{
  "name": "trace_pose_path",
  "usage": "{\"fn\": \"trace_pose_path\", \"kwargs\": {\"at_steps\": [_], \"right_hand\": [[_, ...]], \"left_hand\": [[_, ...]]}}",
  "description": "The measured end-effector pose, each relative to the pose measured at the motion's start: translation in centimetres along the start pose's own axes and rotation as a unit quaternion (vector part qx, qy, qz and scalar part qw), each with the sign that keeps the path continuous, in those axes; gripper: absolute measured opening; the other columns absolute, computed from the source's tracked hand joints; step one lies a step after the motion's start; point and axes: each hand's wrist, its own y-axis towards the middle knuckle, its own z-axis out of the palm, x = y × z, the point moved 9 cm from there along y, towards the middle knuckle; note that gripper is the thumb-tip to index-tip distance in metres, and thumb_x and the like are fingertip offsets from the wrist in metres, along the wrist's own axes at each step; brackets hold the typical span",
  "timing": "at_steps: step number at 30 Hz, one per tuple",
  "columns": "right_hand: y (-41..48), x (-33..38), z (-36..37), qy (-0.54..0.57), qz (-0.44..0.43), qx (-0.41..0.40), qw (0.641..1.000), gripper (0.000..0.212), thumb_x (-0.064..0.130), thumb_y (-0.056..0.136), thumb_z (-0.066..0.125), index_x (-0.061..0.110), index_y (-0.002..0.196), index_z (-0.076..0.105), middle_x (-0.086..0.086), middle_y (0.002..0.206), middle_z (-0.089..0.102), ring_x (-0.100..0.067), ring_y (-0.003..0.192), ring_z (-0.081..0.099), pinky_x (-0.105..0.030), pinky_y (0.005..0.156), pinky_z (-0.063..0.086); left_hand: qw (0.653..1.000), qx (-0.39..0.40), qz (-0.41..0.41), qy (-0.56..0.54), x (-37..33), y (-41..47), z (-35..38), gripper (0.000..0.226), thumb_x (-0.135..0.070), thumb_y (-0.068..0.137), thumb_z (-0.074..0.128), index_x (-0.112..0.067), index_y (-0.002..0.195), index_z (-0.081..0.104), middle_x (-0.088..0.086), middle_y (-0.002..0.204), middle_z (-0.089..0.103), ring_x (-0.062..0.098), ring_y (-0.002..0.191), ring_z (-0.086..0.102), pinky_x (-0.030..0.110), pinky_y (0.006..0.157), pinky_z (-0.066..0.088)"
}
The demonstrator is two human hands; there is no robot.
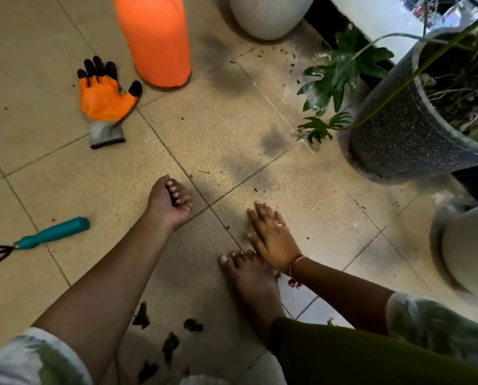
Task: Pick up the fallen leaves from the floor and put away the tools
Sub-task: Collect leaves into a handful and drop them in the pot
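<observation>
Several dark, dried leaf pieces (142, 315) lie on the beige tiled floor near the bottom edge, between my left forearm and my bare foot (249, 282). Soil crumbs are scattered over the tiles. My right hand (271, 234) lies flat on the floor with straight fingers, just ahead of my toes. My left hand (171, 201) hovers over the tiles with its fingers curled into the palm; nothing shows inside it. A hand rake with a teal handle (51, 233) lies at the left edge. An orange and black garden glove (104, 101) lies palm down at the upper left.
An orange container (154, 40) stands behind the glove. A white pot (268, 15) is at the top, a dark speckled pot (410, 129) with a green plant at the right, and another pale pot (468, 245) at the right edge.
</observation>
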Motion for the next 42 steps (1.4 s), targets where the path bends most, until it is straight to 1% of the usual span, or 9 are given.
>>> {"fn": "trace_pose_path", "kwargs": {"at_steps": [4, 7, 10, 14, 17, 24, 29, 36, 42], "right_hand": [[0.0, 2.0, -1.0, 0.000, -0.079, -0.039, 0.996, 0.061, 0.053, 0.096, 0.018, 0.027, 0.151, 0.013, 0.003, 0.157, -0.001, -0.014, 0.145, -0.005, -0.044, 0.118, -0.002], [-1.3, -3.0, -5.3, 0.049, 0.081, -0.150, 0.984, 0.064, 0.056, 0.095, 0.022, 0.029, 0.151, 0.011, 0.003, 0.158, -0.007, -0.012, 0.145, -0.011, -0.038, 0.116, -0.008], [-4.4, -12.9, -8.7, 0.075, 0.313, -0.240, 0.916, 0.067, 0.056, 0.096, 0.028, 0.023, 0.152, 0.010, -0.004, 0.160, -0.001, -0.020, 0.146, -0.001, -0.043, 0.117, 0.001], [-9.4, -23.6, -8.8, 0.139, 0.518, -0.198, 0.820, 0.071, 0.054, 0.097, 0.030, 0.015, 0.152, 0.007, -0.014, 0.159, 0.002, -0.032, 0.146, 0.007, -0.044, 0.119, 0.009], [-7.7, -22.1, -8.2, 0.126, 0.434, -0.160, 0.878, 0.074, 0.061, 0.094, 0.029, 0.018, 0.152, 0.011, -0.013, 0.159, 0.005, -0.031, 0.145, 0.010, -0.046, 0.118, 0.013], [-0.4, -4.0, -2.2, 0.012, 0.061, -0.056, 0.997, 0.067, 0.056, 0.096, 0.018, 0.020, 0.152, 0.011, -0.004, 0.159, 0.004, -0.020, 0.146, 0.003, -0.041, 0.119, 0.005], [-0.5, 4.5, 1.8, -0.091, -0.193, 0.039, 0.976, 0.075, 0.065, 0.093, 0.017, 0.019, 0.152, 0.003, -0.007, 0.159, 0.005, -0.024, 0.147, 0.003, -0.043, 0.118, 0.001], [-2.2, 0.5, 1.5, -0.203, -0.186, 0.038, 0.961, 0.092, 0.076, 0.085, 0.027, 0.019, 0.153, 0.004, -0.014, 0.158, 0.006, -0.035, 0.144, 0.011, -0.060, 0.111, 0.008], [2.0, 4.8, 3.1, -0.200, -0.240, 0.065, 0.948, 0.077, 0.065, 0.093, 0.025, 0.019, 0.152, 0.007, -0.014, 0.157, 0.011, -0.029, 0.145, 0.010, -0.056, 0.114, 0.006]], "left_hand": [[1.000, -0.014, 0.014, -0.004, -1.0, 0.1, -0.9, 0.045, -0.027, 0.100, 0.037, -0.019, 0.056, 0.038, -0.007, 0.040, 0.031, 0.005, 0.031, 0.027, 0.016, 0.030, 0.021], [1.000, -0.020, 0.020, 0.005, -1.4, 0.4, -1.4, 0.043, -0.026, 0.100, 0.038, -0.020, 0.057, 0.038, -0.008, 0.041, 0.032, 0.005, 0.033, 0.028, 0.016, 0.032, 0.022], [1.000, -0.018, 0.019, 0.010, -0.8, 0.6, -1.6, 0.043, -0.029, 0.100, 0.038, -0.020, 0.058, 0.039, -0.009, 0.043, 0.033, 0.004, 0.035, 0.029, 0.015, 0.034, 0.023], [0.999, -0.017, 0.021, 0.017, 0.2, 0.2, -2.0, 0.042, -0.028, 0.100, 0.038, -0.020, 0.059, 0.038, -0.008, 0.042, 0.034, 0.004, 0.033, 0.031, 0.014, 0.034, 0.024], [0.999, -0.019, 0.016, 0.021, 0.8, -0.1, -2.3, 0.041, -0.028, 0.100, 0.037, -0.019, 0.060, 0.038, -0.007, 0.041, 0.035, 0.005, 0.033, 0.032, 0.015, 0.032, 0.025], [0.999, -0.030, 0.028, 0.008, 0.3, -0.5, -2.9, 0.040, -0.026, 0.100, 0.037, -0.018, 0.060, 0.038, -0.006, 0.041, 0.036, 0.005, 0.032, 0.033, 0.012, 0.034, 0.026], [0.999, -0.020, 0.035, -0.018, -1.6, -1.2, -3.0, 0.040, -0.025, 0.100, 0.036, -0.019, 0.061, 0.038, -0.006, 0.040, 0.037, 0.005, 0.032, 0.035, 0.013, 0.033, 0.028], [0.992, -0.053, 0.093, -0.066, -8.0, -3.9, -8.2, 0.039, -0.026, 0.099, 0.042, -0.019, 0.061, 0.041, -0.007, 0.043, 0.037, 0.004, 0.035, 0.035, 0.015, 0.034, 0.027], [0.982, -0.111, 0.123, -0.087, -9.1, -4.4, -14.4, 0.040, -0.025, 0.099, 0.043, -0.020, 0.059, 0.041, -0.008, 0.046, 0.036, 0.003, 0.038, 0.032, 0.013, 0.037, 0.026]]}}
